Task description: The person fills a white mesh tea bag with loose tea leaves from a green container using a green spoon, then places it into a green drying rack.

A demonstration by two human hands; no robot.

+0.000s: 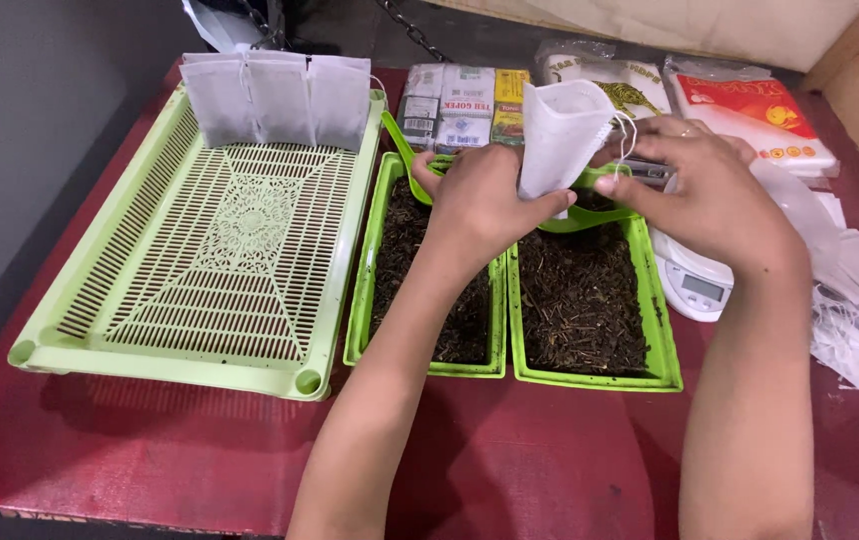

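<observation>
Hands meet at upper centre of the frame. Left hand (480,200) and right hand (710,195) pinch a white bag (562,135) upright, mouth up, over two green trays (590,378) of dark loose leaf. Three filled bags (275,95) lean on the slotted tray's (165,360) far rim. A scale (695,280) sits right.

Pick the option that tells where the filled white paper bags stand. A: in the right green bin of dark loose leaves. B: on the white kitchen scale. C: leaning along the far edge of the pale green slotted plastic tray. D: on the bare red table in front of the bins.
C: three white paper bags lean in a row against the far rim of the pale green slotted plastic tray, away from both hands.
</observation>
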